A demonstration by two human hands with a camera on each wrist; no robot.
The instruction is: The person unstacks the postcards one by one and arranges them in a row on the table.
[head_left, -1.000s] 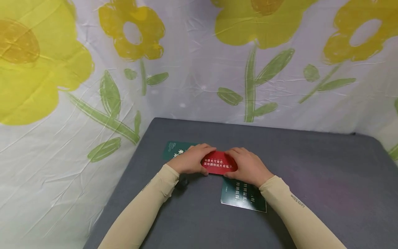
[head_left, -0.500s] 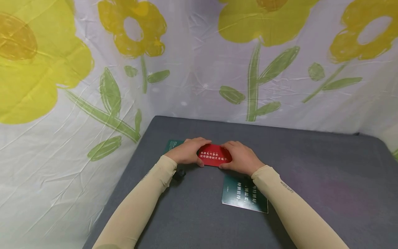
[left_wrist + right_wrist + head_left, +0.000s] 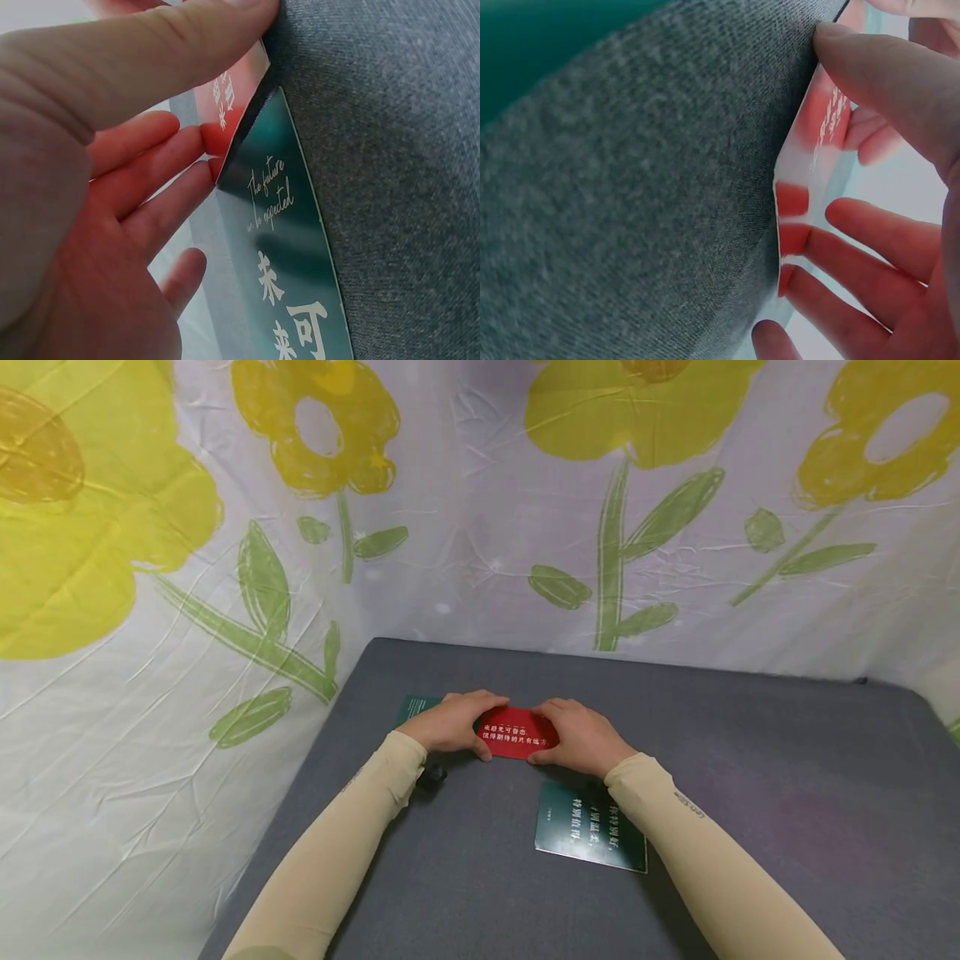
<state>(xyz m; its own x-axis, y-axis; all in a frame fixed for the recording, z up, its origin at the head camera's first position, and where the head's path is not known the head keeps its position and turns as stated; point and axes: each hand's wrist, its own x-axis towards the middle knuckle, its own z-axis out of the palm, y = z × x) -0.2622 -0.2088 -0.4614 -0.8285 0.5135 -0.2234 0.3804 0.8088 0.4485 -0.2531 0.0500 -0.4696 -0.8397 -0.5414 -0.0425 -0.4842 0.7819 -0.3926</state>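
A red card (image 3: pixel 514 732) with white printed characters is held between both hands near the middle of the table. My left hand (image 3: pixel 452 723) grips its left end, thumb at the near edge and fingers at the far side. At the right end my right hand (image 3: pixel 587 740) holds it the same way. In the left wrist view the red card's corner lies over a dark green card (image 3: pixel 281 217), apart from its surface. The right wrist view shows the red card (image 3: pixel 810 139) slightly bent along its edge, its underside hidden.
The green card (image 3: pixel 415 708) under the left hand is mostly covered in the head view. A second green card (image 3: pixel 588 831) lies nearer, partly beneath the right forearm. The grey table (image 3: pixel 750 793) meets a flower-printed curtain (image 3: pixel 480 527) at the back and left.
Both hands have moved the red card a little farther away and to the left, uncovering more of the near green card. Over the last half second they have hardly moved.
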